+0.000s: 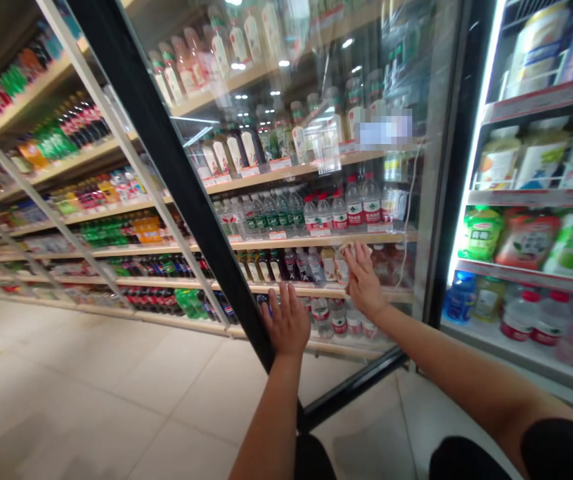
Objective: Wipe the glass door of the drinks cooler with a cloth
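Observation:
A glass door (326, 373) in a black frame (176, 173) stands swung out from a lit drinks fridge. My left hand (287, 319) rests against the door's left edge, fingers spread over the glass and frame, holding nothing. Higher and to the right, my right hand (363, 283) presses a pale, crumpled cloth (350, 249) to the pane. Only the cloth's upper edge shows past the fingers; the palm hides the rest.
Through the glass appear shelves of bottled drinks (361, 203). On the right the fridge shelves (541, 197) hold bottles and pouches. Long store shelves (116, 247) with soft drinks run along the left, above a tiled floor (116, 380).

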Demonstrator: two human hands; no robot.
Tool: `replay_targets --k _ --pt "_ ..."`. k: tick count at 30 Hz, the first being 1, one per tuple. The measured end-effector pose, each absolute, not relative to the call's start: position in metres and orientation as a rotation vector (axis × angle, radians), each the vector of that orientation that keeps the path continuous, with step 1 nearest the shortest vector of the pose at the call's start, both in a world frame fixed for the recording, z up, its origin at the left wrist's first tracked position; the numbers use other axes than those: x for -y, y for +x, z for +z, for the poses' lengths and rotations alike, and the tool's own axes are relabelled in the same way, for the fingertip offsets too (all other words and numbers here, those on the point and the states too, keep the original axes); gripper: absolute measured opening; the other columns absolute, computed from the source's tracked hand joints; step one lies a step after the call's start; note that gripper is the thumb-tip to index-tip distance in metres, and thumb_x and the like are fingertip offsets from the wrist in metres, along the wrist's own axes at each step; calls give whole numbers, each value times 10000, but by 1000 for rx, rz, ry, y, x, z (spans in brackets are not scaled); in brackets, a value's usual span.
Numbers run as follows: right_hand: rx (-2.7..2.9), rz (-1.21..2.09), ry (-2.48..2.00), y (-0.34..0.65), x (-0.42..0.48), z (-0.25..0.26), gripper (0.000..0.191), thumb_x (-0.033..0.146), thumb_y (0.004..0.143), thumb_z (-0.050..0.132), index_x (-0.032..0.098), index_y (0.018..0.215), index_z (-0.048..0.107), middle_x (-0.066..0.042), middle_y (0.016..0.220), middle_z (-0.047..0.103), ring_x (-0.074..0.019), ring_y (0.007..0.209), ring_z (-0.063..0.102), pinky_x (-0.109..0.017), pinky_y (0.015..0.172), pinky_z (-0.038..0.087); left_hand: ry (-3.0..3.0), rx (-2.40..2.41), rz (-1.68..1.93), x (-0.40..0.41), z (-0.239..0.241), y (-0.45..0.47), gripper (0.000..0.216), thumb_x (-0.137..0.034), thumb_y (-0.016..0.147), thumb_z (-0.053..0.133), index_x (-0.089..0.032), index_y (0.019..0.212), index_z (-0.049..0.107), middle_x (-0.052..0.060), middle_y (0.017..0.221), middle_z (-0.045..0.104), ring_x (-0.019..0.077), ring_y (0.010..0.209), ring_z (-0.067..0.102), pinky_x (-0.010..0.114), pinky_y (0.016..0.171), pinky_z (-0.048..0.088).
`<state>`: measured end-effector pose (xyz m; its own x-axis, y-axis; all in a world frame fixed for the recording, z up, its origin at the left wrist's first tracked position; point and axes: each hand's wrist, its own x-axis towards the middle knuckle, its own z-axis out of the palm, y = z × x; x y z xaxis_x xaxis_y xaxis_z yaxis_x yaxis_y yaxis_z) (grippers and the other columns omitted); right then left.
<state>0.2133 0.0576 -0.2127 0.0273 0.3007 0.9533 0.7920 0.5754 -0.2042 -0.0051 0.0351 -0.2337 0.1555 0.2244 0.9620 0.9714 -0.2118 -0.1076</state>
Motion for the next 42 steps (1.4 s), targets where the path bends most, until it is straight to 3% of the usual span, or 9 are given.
replay_targets --k 8,13,19,22,26,32,38,42 --pt "1833 -539 -878 182 -37 -271 705 28 915 352 322 1547 245 -52 1581 366 -256 1517 189 -568 1161 372 -1605 1204 -1121 -27 -230 -2 698 -251 929 539 -177 1541 210 155 1487 437 288 1466 261 534 1224 155" --pt "1822 -512 -843 163 -35 -241 651 66 933 384 310 1532 306 -56 1576 375 -265 1515 201 -570 1178 336 -1510 1163 -1059 -23 -229 0 677 -252 926 550 -132 1525 259 143 1457 482 257 1490 170 475 1240 120" --pt "1848 -563 -803 152 -27 -232 628 45 926 372 284 1508 370 -73 1528 455 -236 1517 199 -527 1170 346 -1512 1165 -1063 -23 -231 -1 628 -272 944 520 -150 1517 292 136 1467 473 254 1487 190 480 1236 143" --pt "1873 -575 -792 152 -30 -197 593 69 932 384 282 1485 415 -62 1535 445 -234 1513 217 -513 1181 323 -1501 1154 -1058 -23 -231 -1 638 -262 939 524 -131 1517 286 142 1475 462 261 1490 173 476 1236 140" --pt "1797 -551 -792 152 -34 -155 608 76 935 362 293 1503 384 -43 1573 383 -238 1514 215 -517 1204 275 -1540 1177 -1097 -23 -233 -1 652 -235 930 529 -152 1523 271 151 1478 455 270 1478 223 503 1232 147" --pt "1838 -604 -721 158 -35 -170 631 64 915 389 279 1508 376 -65 1544 433 -258 1508 233 -518 1186 301 -1535 1222 -1040 -20 -237 0 663 -255 929 525 -143 1527 262 160 1473 460 276 1465 267 517 1230 149" --pt "1767 -654 -697 161 -46 -122 597 87 935 397 281 1500 387 -63 1567 396 -263 1495 270 -521 1177 311 -1466 1211 -998 -20 -236 1 616 -245 922 513 -117 1498 333 153 1472 464 278 1467 260 498 1235 155" --pt "1739 -646 -690 156 -46 -122 593 95 944 390 278 1508 371 -69 1563 403 -269 1498 260 -531 1176 308 -1500 1234 -1009 -22 -238 1 593 -251 922 498 -133 1487 361 167 1483 447 288 1450 303 525 1223 188"
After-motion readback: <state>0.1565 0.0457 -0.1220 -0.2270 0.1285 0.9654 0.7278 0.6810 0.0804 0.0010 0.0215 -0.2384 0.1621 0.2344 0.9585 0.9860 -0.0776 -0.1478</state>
